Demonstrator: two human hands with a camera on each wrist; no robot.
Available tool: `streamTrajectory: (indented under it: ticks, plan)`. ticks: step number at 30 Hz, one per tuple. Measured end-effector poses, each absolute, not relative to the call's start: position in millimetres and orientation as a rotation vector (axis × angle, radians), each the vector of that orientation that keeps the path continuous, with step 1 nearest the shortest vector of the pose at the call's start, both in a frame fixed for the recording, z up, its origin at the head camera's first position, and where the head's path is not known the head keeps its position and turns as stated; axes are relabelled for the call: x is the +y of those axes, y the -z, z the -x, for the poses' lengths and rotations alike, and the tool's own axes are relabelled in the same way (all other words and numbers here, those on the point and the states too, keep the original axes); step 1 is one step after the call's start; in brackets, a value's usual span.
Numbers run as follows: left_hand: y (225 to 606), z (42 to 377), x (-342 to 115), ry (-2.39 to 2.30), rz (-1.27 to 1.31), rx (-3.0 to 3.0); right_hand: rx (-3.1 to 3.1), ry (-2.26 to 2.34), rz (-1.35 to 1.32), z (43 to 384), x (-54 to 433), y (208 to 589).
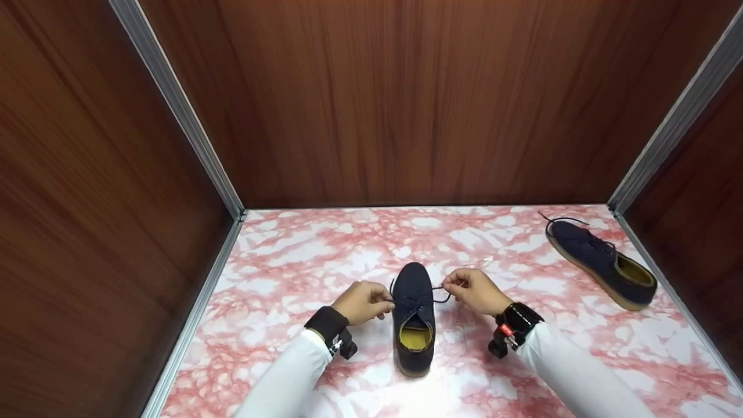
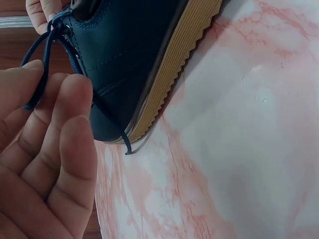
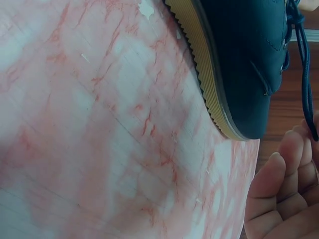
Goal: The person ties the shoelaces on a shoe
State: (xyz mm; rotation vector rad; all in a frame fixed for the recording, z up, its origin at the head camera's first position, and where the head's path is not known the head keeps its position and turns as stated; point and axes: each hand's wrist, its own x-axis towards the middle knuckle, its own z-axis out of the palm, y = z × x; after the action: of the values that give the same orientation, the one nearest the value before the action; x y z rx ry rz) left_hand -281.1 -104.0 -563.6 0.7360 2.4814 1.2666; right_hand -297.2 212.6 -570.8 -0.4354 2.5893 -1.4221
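A dark navy lace-up shoe (image 1: 413, 278) with a yellow lining and ridged tan sole (image 2: 187, 47) stands on the marbled surface, its toe pointing away from me. On its left side, my left hand (image 1: 363, 302) pinches a loop of the shoelace (image 2: 46, 69) between thumb and fingers. To the right of the shoe, my right hand (image 1: 473, 290) pinches another stretch of lace (image 3: 306, 74), drawn out sideways. The laces meet in a knot (image 3: 296, 19) over the shoe's opening. One loose lace end (image 2: 124, 142) hangs down along the shoe's side.
A matching shoe (image 1: 598, 261) lies at the right near the side wall, its laces loose at the toe. Brown wood-grain panels (image 1: 406, 104) with metal edge strips (image 1: 191, 128) enclose the red-and-white marbled surface (image 1: 302, 249) at the back and both sides.
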Motion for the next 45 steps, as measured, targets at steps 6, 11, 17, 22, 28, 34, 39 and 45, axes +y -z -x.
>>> streamTrajectory:
  ticks: [6, 11, 17, 22, 28, 34, 39, 45]
  plan:
    - [564, 282, -106, -1.275, -0.747, 2.473, 2.604, 1.389, 0.463, 297, 209, 569]
    - [565, 281, -106, -1.303, -0.735, 2.438, 2.641, 1.380, 0.526, 294, 203, 567]
    - [567, 280, -105, -1.319, -0.710, 2.395, 2.814, 1.304, 0.619, 287, 192, 562]
    - [568, 279, -103, -1.309, -0.717, 2.386, 2.944, 1.211, 0.679, 279, 179, 559]
    - [571, 279, -102, -1.305, -0.728, 2.386, 2.837, 1.169, 0.661, 270, 163, 560]
    - [573, 278, -100, -1.272, -0.762, 2.400, 2.802, 1.161, 0.495, 266, 150, 563]
    - [572, 277, -100, -1.268, -0.775, 2.401, 2.795, 1.190, 0.340, 265, 145, 562]
    - [571, 276, -100, -1.275, -0.770, 2.397, 2.700, 1.204, 0.361, 266, 149, 559]
